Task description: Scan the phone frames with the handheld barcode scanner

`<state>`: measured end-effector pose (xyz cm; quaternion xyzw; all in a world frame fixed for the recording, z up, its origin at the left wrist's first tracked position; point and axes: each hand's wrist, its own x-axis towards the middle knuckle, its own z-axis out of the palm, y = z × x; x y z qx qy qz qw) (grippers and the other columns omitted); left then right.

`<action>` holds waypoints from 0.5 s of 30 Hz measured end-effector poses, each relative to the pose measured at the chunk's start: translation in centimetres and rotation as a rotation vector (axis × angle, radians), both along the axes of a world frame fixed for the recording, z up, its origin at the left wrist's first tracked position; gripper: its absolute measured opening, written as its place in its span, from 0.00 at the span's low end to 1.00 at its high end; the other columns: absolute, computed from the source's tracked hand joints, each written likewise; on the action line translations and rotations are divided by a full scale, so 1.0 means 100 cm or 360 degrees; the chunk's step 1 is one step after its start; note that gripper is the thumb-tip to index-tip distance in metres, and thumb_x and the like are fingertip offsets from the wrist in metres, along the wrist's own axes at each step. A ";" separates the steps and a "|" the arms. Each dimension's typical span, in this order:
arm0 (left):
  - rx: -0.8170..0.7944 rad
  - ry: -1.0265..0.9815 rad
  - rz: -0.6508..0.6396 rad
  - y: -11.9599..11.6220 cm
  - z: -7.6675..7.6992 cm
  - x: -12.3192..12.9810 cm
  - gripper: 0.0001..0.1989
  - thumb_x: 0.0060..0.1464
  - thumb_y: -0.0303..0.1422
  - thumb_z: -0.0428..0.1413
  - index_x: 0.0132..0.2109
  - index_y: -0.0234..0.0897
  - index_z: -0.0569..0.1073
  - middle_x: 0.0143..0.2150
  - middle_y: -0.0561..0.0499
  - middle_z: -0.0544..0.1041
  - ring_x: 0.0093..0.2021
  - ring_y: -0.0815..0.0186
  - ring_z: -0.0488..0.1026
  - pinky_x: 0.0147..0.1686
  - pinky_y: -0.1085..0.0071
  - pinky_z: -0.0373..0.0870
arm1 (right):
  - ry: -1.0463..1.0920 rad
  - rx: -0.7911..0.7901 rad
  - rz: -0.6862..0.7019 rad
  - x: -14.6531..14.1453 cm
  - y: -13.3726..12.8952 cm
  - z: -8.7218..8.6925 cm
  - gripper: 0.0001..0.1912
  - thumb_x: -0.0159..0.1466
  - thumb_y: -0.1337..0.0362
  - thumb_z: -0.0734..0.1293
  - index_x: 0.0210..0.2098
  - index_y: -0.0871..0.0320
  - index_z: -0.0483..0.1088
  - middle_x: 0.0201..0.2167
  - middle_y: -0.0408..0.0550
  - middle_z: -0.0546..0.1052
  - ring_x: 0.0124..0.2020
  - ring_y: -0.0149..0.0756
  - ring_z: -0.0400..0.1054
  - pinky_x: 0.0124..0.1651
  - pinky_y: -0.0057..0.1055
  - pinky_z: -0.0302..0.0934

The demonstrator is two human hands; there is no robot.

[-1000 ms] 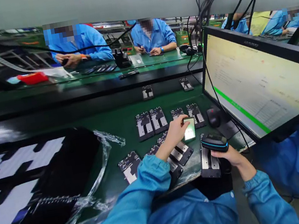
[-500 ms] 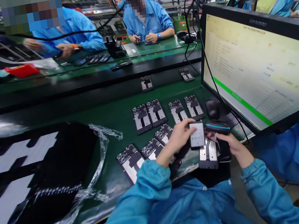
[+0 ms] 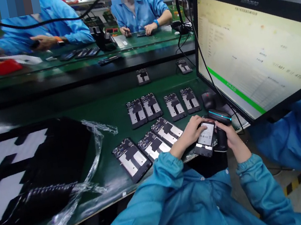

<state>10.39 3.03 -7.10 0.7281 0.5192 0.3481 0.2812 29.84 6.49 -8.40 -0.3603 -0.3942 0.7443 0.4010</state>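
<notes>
My left hand [image 3: 191, 135] presses a white battery [image 3: 206, 134] down onto a phone frame [image 3: 204, 148] that lies at the bench's front edge. My right hand [image 3: 229, 138] grips a black barcode scanner [image 3: 219, 116] with a blue band, held just right of the battery. Several more open phone frames [image 3: 132, 158] lie in two rows on the green bench to the left and behind.
A tilted monitor [image 3: 256, 51] with a green PASS bar stands at the right, a mouse [image 3: 208, 99] below it. A large black tray [image 3: 29, 168] with loose plastic wrap [image 3: 96, 137] fills the left. Other people in blue coats work across the conveyor.
My left hand brought the battery from above the rear row down to the front frame. The right hand with the scanner moved in beside it. The view tilted down.
</notes>
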 end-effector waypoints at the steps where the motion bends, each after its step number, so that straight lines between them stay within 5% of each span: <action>1: 0.0004 0.0015 -0.0024 0.002 -0.001 0.000 0.14 0.63 0.35 0.51 0.53 0.37 0.73 0.45 0.43 0.72 0.48 0.57 0.67 0.52 0.59 0.66 | 0.0002 0.0000 -0.0010 0.000 0.000 -0.001 0.17 0.58 0.56 0.75 0.44 0.56 0.79 0.49 0.49 0.81 0.58 0.50 0.70 0.65 0.45 0.59; 6: -0.0001 0.0173 -0.0173 -0.001 -0.007 -0.004 0.14 0.62 0.36 0.53 0.52 0.37 0.75 0.48 0.42 0.71 0.52 0.56 0.66 0.57 0.55 0.64 | 0.0049 -0.0006 0.0010 -0.003 0.000 -0.001 0.19 0.56 0.56 0.76 0.45 0.58 0.79 0.50 0.52 0.81 0.57 0.49 0.71 0.65 0.45 0.59; 10: 0.0064 0.0381 -0.0153 -0.016 -0.009 -0.011 0.15 0.61 0.35 0.54 0.53 0.37 0.74 0.59 0.38 0.66 0.66 0.49 0.56 0.66 0.47 0.54 | 0.0074 -0.0014 0.0014 -0.008 0.004 -0.001 0.20 0.53 0.57 0.78 0.44 0.57 0.80 0.49 0.52 0.81 0.56 0.49 0.72 0.65 0.46 0.59; 15: -0.0031 0.0649 0.0238 -0.050 -0.009 0.006 0.30 0.59 0.30 0.54 0.67 0.35 0.59 0.71 0.33 0.49 0.73 0.41 0.39 0.67 0.39 0.46 | 0.0026 0.0012 -0.0163 0.004 -0.012 0.000 0.19 0.53 0.58 0.78 0.43 0.56 0.80 0.48 0.50 0.82 0.57 0.50 0.71 0.65 0.50 0.58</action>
